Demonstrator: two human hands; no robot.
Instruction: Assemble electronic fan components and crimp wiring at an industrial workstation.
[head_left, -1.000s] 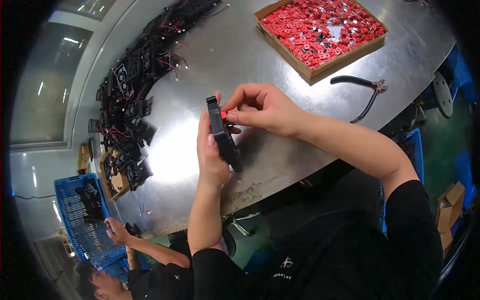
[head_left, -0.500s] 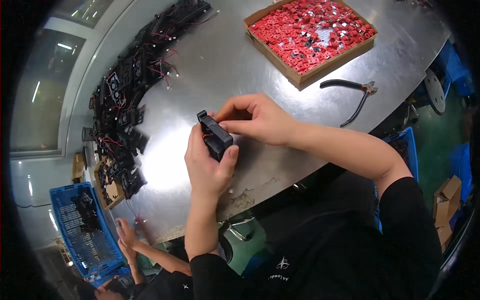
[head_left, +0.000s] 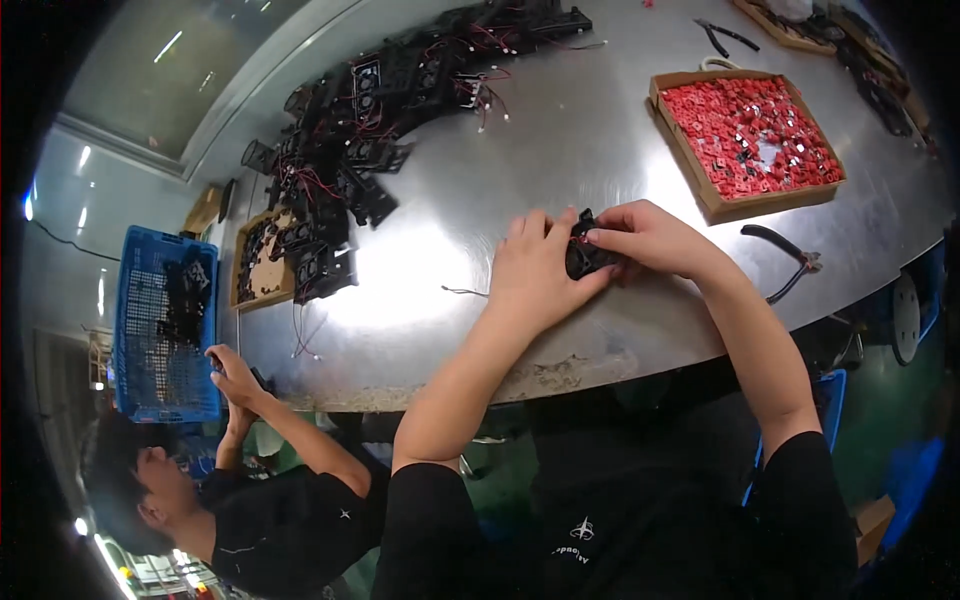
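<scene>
A small black plastic part, looking like a fan housing, is between my two hands at the table's near middle. My left hand covers its left side, fingers and thumb closed round it. Against its upper right side, my right hand presses thumb and fingertips. Red shows at the part's top, perhaps a wire; most of the rest is hidden by my fingers. A thin lead with a small end pokes out from under my left hand.
Black fan units with red and black wires are heaped at the far left. At right are a carton of red pieces and cutting pliers. A co-worker's hands are by a blue crate at left.
The view has swung left, so the table appears shifted right. The black part has come down to the tabletop, and my left hand now lies over it instead of cradling it upright.
</scene>
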